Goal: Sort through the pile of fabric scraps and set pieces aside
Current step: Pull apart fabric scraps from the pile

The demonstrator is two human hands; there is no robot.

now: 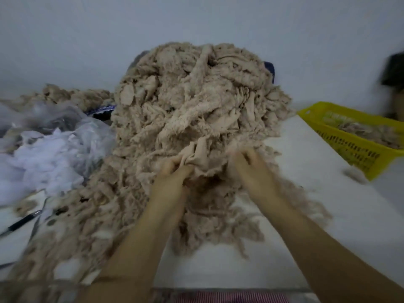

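Beige pile of scraps [196, 101] is mid-sort: left hand [175, 169] grips a folded piece [194, 155], right hand [251, 165] too blurred to judge; next, the piece likely needs tugging free.

No legible text anywhere.

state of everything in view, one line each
beige scrap pile: heaped high, spilling toward the near edge
left hand: grips a fold of beige fabric at the pile's front
right hand: fingers curled at the pile, blurred, grip unclear
yellow basket: right side, partly filled with scraps
white scraps: loose heap left of the pile
dark-handled tool: lying flat, far left
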